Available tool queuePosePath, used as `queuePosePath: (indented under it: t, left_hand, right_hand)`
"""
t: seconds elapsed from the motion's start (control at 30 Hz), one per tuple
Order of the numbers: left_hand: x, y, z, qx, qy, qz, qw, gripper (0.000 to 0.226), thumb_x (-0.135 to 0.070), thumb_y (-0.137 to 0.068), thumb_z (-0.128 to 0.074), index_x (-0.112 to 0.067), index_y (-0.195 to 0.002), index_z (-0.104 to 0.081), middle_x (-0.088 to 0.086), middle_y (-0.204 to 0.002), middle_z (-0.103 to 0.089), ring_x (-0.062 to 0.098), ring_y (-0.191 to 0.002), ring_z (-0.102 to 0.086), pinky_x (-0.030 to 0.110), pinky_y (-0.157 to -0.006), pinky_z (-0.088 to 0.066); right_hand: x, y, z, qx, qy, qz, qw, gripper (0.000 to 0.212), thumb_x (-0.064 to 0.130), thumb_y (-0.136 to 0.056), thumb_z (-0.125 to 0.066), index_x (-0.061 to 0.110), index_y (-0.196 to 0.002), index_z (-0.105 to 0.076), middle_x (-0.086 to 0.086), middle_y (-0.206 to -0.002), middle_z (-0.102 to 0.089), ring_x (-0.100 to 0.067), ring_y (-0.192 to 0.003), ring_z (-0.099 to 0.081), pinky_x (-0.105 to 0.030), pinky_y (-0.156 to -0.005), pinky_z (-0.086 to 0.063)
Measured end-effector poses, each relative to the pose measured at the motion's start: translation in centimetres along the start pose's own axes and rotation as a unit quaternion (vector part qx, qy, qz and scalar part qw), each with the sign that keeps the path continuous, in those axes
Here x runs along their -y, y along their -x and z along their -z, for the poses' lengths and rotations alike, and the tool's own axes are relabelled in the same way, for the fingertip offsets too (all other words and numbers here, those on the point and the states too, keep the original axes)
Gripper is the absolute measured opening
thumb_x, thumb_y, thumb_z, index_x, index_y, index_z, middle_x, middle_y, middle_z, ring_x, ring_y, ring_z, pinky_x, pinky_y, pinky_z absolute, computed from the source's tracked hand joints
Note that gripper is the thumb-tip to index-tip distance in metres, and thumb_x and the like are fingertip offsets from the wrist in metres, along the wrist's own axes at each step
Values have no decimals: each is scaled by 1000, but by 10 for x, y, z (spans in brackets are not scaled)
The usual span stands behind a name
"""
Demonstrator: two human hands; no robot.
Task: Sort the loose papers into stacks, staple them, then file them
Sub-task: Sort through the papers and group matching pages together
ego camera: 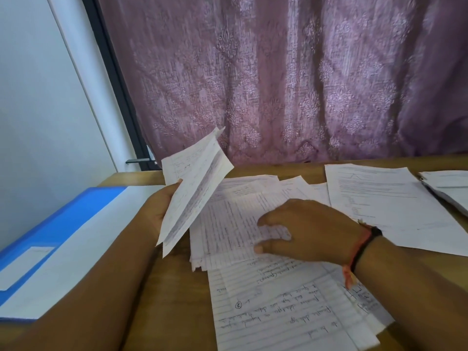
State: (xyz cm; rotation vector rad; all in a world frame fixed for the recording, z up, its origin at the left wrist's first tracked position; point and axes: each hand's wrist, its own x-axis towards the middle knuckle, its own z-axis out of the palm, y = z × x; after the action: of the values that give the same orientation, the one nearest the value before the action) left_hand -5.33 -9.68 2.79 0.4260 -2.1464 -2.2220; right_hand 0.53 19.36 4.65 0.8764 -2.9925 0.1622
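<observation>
Bare forearms, black band [368, 243] on wrist of right grip [304, 229], orange-red thread [349, 276] beside it, frayed end dangling.

A wooden table [174, 300] is carrying the load. A blue-and-white folder [63, 239] is lying at near left. Overlapping handwritten sheets [278, 307] are lying across the middle. A printed sheet [385, 201] is lying far right, another stack [448, 188] sitting just right of it.

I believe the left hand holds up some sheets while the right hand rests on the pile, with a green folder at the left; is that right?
Not quite: the head view shows the folder is blue and white, not green. The left hand does hold up sheets, and the right hand rests on the pile.
</observation>
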Motion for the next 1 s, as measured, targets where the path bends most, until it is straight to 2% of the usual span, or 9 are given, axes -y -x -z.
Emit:
queuePosePath:
  t: [0.13, 0.23, 0.3, 0.4, 0.53, 0.6, 0.77, 0.9, 1.0]
  left_hand:
    - [0, -6, 1, 7, 15, 2, 1000, 45, -27, -105, -46, 3, -139, -53, -5, -53, -69, 9, -45, -67, 23, -42, -53]
    - [6, -3, 2, 13, 32, 6, 999, 26, -31, -104, -49, -10, -103, -65, -5, -51, -68, 8, -43, -65, 23, -46, -55]
    - [3, 1, -1, 13, 46, 19, 999, 27, -33, -103, -51, -10, -107, -66, -3, -55, -69, 9, -45, -66, 24, -47, -55]
    - [5, -15, 5, 19, 45, 14, 999, 42, -36, -101, -54, -4, -126, -63, 6, -83, -72, 12, -53, -71, 27, -51, -59]
    - [5, -20, 6, 12, 39, 15, 999, 54, -38, -100, -55, -3, -141, -54, 9, -102, -67, 14, -60, -74, 29, -56, -62]
    - [5, -18, 4, 5, 36, 9, 999, 50, -37, -101, -55, -4, -138, -57, 8, -99, -67, 15, -62, -73, 28, -55, -61]
    - [3, -17, 4, -4, 15, 10, 1000, 49, -38, -101, -55, -3, -134, -57, 8, -95, -68, 13, -58, -73, 27, -51, -60]
    - [3, -16, 4, 5, 28, 9, 1000, 35, -37, -101, -55, -7, -120, -59, -1, -66, -74, 11, -53, -71, 25, -46, -57]
    - [4, -15, 5, 1, 16, 4, 1000, 38, -38, -100, -57, -8, -122, -60, 2, -75, -75, 12, -55, -72, 26, -48, -57]
  right_hand:
    - [-1, -1, -9, 86, 18, -39, 995, 72, 78, -88, -32, 41, -151, -30, 8, -163, -24, -17, -144, -33, -38, -114, -35]
    - [6, -2, -17, 62, 99, -66, 991, 75, 84, -85, -25, 37, -139, -48, 3, -139, -55, -21, -123, -54, -38, -95, -48]
    - [10, -5, -20, -18, 103, -47, 993, 78, 84, -84, -18, 29, -120, -60, 4, -113, -67, -19, -104, -62, -33, -82, -50]
    - [9, -7, -22, -83, 112, -16, 990, 86, 81, -81, -5, 27, -117, -62, 4, -103, -71, -18, -96, -64, -31, -78, -50]
    - [-1, -9, -18, -122, 56, -27, 991, 78, 80, -84, -13, 27, -108, -66, 5, -91, -71, -15, -87, -65, -32, -74, -54]
    - [-11, -12, -15, -146, 57, -55, 986, 73, 78, -87, -19, 30, -122, -61, 3, -106, -70, -18, -101, -62, -36, -83, -54]
    - [-25, -15, -19, 24, -10, -123, 992, 71, 79, -84, -46, 37, -141, -46, 4, -140, -54, -22, -127, -50, -40, -102, -46]
    - [-24, -17, -17, -5, -24, -121, 992, 74, 75, -78, -60, 38, -140, -43, 1, -136, -54, -21, -121, -53, -37, -97, -48]
    - [-24, -18, -17, -34, -60, -147, 987, 71, 63, -80, -69, 30, -137, -43, -2, -130, -58, -21, -113, -57, -31, -88, -49]
